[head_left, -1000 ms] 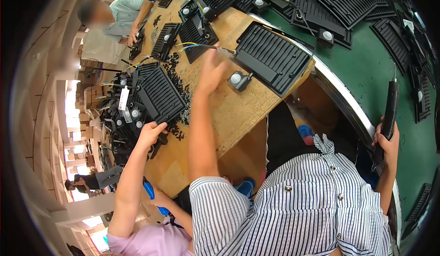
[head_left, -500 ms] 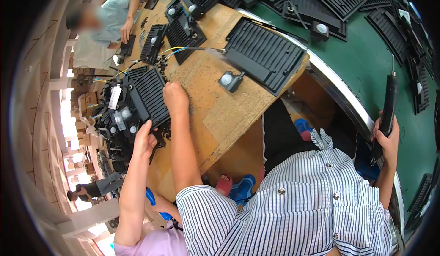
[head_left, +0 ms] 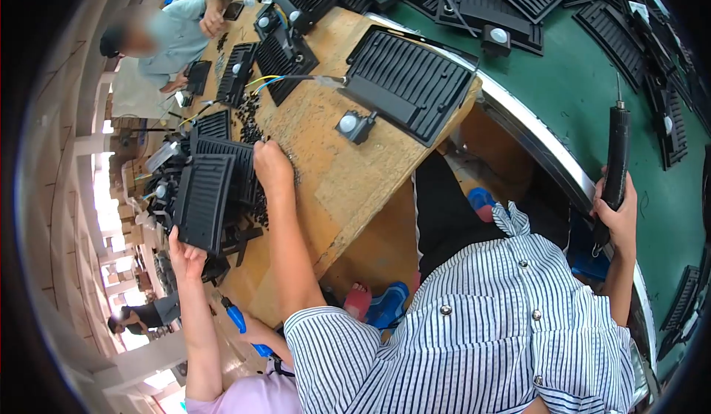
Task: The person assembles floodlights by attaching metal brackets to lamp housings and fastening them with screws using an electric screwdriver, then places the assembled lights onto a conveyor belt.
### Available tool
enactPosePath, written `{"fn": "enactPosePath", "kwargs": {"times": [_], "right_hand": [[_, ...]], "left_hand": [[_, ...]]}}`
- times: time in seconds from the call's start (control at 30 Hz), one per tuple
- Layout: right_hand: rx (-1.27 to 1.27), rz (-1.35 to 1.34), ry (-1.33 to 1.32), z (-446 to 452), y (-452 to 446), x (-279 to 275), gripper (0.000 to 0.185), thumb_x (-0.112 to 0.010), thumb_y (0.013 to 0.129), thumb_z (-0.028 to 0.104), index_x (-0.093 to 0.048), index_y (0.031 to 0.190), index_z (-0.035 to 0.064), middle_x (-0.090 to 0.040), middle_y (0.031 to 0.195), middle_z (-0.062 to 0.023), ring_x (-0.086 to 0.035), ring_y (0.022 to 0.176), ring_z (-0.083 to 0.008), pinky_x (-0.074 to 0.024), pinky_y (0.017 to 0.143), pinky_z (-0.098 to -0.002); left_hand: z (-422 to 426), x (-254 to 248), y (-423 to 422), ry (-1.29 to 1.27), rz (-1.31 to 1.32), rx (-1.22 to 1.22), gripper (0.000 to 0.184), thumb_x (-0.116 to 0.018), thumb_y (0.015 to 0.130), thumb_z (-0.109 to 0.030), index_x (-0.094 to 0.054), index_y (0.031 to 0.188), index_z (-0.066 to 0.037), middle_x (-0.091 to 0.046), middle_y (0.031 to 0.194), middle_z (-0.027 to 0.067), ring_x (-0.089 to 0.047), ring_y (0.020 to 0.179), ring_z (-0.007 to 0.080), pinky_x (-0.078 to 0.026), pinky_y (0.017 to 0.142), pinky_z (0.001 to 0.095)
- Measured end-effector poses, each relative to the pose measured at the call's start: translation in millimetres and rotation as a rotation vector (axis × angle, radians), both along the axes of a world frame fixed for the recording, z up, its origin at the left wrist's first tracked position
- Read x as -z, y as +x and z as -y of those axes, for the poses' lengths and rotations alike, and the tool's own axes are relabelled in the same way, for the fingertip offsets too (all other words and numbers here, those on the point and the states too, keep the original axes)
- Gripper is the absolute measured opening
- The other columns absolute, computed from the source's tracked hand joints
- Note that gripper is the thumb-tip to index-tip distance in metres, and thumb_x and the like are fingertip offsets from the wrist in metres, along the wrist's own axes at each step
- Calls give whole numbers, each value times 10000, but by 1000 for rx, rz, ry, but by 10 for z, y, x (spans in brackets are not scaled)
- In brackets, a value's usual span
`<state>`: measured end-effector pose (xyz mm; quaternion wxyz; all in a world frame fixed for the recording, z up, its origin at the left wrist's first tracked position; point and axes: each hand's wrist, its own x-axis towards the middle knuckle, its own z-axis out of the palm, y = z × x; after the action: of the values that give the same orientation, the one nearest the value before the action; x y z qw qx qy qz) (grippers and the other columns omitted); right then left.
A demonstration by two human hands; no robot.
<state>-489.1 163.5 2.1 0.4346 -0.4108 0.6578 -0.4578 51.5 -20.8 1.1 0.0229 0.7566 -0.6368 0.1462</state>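
My right hand (head_left: 621, 210) is wrapped round a black electric screwdriver (head_left: 616, 155), its thin bit pointing up and away from me over the green surface. My left hand (head_left: 272, 166) rests on the wooden table with its fingers pressed together, beside a scatter of small black screws (head_left: 252, 121). Whatever the fingertips hold is hidden. To the right of that hand lies a black ribbed floodlight housing (head_left: 411, 81), with a wired cable at its left end. A sensor with a white dome (head_left: 355, 127) sits at its near edge.
A co-worker's hand (head_left: 189, 257) at left holds a ribbed housing (head_left: 204, 203); the same person has a blue tool (head_left: 235, 316). Another person (head_left: 167, 44) works across the wooden table (head_left: 355, 192). Several housings (head_left: 489, 7) lie on the green surface (head_left: 548, 88).
The co-worker at left has lifted a housing and moved it left. The person across has raised one hand. My left hand stays by the screws, still closed; the view has shifted slightly.
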Motion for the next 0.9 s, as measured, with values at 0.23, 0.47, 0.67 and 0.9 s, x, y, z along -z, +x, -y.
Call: {"fn": "enactPosePath", "kwargs": {"times": [0.23,0.47,0.67,0.9], "right_hand": [[-38,-142,-4,-46,55,-172,415,-638,603,117,-507,982,6,-516,703,-14,-510,616,-108,-428,587,-247],[-502,-42,-1,-7,388,-495,455,-670,620,87,-511,1036,-7,-593,759,-80,-592,686,-162,-480,658,-295],[-611,-93,64,-46,376,-438,523,-660,636,83,-473,1112,-29,-610,804,-156,-620,710,-254,-493,673,-338],[-616,-168,146,-8,355,-454,527,-664,643,84,-467,1117,-36,-615,817,-186,-621,726,-285,-495,692,-346]], "left_hand": [[7,-343,-163,-389,-259,65,247,-574,838,-96,-650,1041,21,-643,890,165,-613,841,315,-472,765,396],[-584,-755,-2406,-4,-1952,371,223,-563,879,8,-578,1091,75,-590,872,71,-517,739,118,-410,621,223],[-477,-251,-2908,490,-2594,239,208,-555,908,-52,-535,1102,22,-571,932,85,-534,810,147,-473,731,248],[-532,-151,-3004,623,-2764,148,193,-560,911,-92,-549,1098,-47,-586,959,48,-565,854,159,-486,757,258]]}}
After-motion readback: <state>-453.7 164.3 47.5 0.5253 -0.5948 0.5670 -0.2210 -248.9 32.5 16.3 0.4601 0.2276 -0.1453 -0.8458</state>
